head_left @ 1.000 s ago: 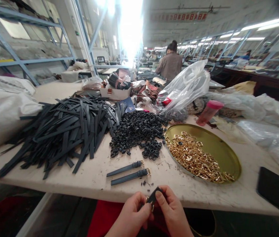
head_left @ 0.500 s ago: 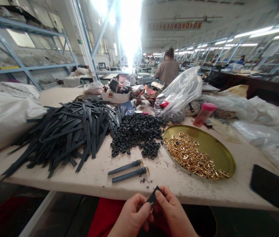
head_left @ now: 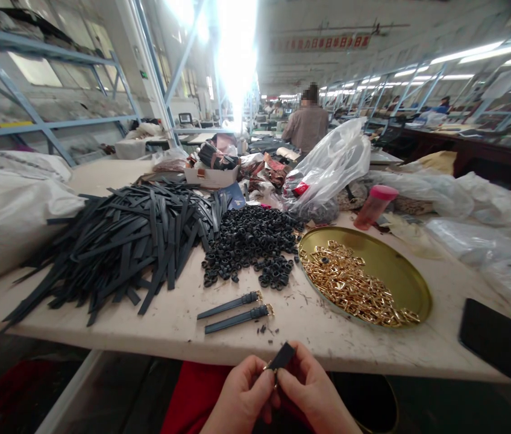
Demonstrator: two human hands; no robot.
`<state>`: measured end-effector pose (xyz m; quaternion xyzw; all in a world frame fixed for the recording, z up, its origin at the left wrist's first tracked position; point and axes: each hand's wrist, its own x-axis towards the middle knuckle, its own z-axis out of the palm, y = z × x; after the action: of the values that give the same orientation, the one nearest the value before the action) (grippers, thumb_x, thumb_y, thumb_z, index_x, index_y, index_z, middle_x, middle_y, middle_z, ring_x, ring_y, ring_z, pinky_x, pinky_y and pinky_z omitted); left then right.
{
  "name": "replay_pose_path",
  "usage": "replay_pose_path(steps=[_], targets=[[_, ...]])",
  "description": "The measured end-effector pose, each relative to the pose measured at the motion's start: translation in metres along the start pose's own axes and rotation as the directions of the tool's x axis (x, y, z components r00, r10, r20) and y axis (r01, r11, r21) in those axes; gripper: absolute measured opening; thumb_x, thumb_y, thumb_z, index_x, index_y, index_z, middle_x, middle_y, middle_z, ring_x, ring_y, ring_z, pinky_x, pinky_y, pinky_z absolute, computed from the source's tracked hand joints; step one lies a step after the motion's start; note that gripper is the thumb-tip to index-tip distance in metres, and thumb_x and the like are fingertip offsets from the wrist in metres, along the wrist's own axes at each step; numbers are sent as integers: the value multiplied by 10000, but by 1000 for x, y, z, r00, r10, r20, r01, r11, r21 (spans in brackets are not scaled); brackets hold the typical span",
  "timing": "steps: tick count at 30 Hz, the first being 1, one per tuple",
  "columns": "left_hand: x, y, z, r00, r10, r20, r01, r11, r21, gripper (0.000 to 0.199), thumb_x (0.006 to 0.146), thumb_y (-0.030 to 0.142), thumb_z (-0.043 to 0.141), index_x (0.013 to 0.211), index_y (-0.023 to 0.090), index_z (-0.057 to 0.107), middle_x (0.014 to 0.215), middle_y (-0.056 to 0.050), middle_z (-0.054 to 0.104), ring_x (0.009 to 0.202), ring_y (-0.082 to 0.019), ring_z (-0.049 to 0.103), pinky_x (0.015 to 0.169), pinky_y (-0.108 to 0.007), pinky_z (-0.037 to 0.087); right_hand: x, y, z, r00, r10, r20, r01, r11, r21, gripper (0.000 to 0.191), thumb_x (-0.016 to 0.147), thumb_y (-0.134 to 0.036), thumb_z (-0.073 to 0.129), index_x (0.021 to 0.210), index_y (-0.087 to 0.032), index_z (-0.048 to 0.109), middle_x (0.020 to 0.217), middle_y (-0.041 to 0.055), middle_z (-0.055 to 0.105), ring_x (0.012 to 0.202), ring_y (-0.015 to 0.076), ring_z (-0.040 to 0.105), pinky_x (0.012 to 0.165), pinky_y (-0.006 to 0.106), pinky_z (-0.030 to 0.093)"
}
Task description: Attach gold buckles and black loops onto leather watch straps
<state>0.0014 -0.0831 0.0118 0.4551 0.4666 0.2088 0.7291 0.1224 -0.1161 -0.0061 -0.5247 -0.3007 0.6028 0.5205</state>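
Observation:
At the table's front edge, my left hand (head_left: 247, 389) and my right hand (head_left: 308, 380) both pinch a short black strap (head_left: 282, 357) with a small gold buckle (head_left: 268, 366) at its lower end. Two finished-looking black straps with gold buckles (head_left: 237, 318) lie on the table just beyond. Behind them is a heap of small black loops (head_left: 253, 241). To the left spreads a big pile of long black strips (head_left: 133, 241). Gold buckles (head_left: 350, 280) fill part of a round gold tray (head_left: 402, 259) on the right.
A black phone (head_left: 489, 337) lies at the right edge of the table (head_left: 156, 334). Behind the tray stand a pink-lidded jar (head_left: 374, 208) and a clear plastic bag (head_left: 332, 169). A white sack (head_left: 6, 211) is at left. A person (head_left: 308, 123) sits farther back, facing away.
My right thumb has slid down the strap toward the buckle, so more of the strap's upper end shows. My left hand has barely moved.

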Motion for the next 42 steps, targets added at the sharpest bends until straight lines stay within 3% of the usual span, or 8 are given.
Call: replay_pose_path(steps=[8, 16, 24, 28, 30, 32, 40, 42], targets=[[11, -20, 1, 996, 76, -44, -75, 997, 34, 463, 663, 626, 517, 670, 170, 439, 496, 63, 457, 382, -48, 360, 392, -181, 248, 0, 14, 1, 924, -358, -137, 255, 840, -479, 121, 681, -253, 562, 637, -204, 461, 572, -47, 436, 526, 112, 423, 491, 228, 344], [20, -26, -12, 989, 145, 16, -145, 971, 191, 393, 695, 552, 532, 626, 186, 406, 502, 54, 454, 444, -63, 360, 444, -186, 268, 20, 4, -13, 996, 43, 83, -36, 996, -85, 272, 653, -340, 623, 667, -206, 387, 577, -76, 400, 541, 86, 391, 511, 200, 329], [47, -12, -20, 990, 142, 11, -142, 973, 180, 419, 707, 536, 524, 933, 187, 472, 542, 60, 511, 398, -78, 401, 416, -193, 269, 44, -17, -27, 969, -47, 244, 109, 963, -247, 309, 755, -487, 527, 767, -179, 504, 657, -14, 532, 611, 127, 495, 564, 244, 378], [54, -1, -21, 990, 135, -34, -121, 958, 259, 301, 748, 471, 490, 801, 181, 548, 477, 67, 464, 388, -75, 352, 416, -199, 243, 87, -40, -42, 945, -313, 100, 281, 611, -740, 202, 845, -332, 428, 776, -192, 556, 719, 15, 568, 705, 163, 525, 648, 274, 391], [59, 2, -22, 983, 160, -91, -135, 963, 235, 282, 744, 470, 490, 753, 192, 533, 452, 78, 427, 395, -83, 351, 422, -198, 249, 112, -42, -45, 904, -417, 95, 254, 345, -904, 135, 826, -242, 450, 778, -198, 568, 768, 40, 582, 735, 188, 530, 667, 301, 384], [63, 2, -23, 976, 179, -121, -151, 966, 208, 275, 736, 473, 495, 717, 199, 510, 432, 82, 402, 412, -92, 367, 432, -195, 262, 131, -38, -44, 892, -443, 91, 211, 230, -950, 88, 790, -191, 485, 762, -192, 568, 773, 65, 580, 730, 213, 524, 662, 328, 370], [61, 4, -25, 961, 192, -199, -135, 954, 269, 235, 756, 421, 454, 669, 203, 461, 425, 85, 379, 419, -96, 347, 452, -199, 274, 126, -28, -44, 902, -430, 46, 203, 327, -923, 122, 769, -156, 473, 661, -194, 516, 683, 27, 527, 662, 180, 480, 635, 315, 348], [60, 9, -23, 950, 214, -227, -151, 952, 267, 233, 758, 417, 443, 671, 201, 457, 429, 87, 374, 419, -95, 337, 453, -200, 273, 112, -30, -44, 926, -375, 42, 229, 470, -853, 121, 794, -219, 476, 680, -191, 506, 645, -3, 508, 621, 150, 480, 594, 276, 367]])
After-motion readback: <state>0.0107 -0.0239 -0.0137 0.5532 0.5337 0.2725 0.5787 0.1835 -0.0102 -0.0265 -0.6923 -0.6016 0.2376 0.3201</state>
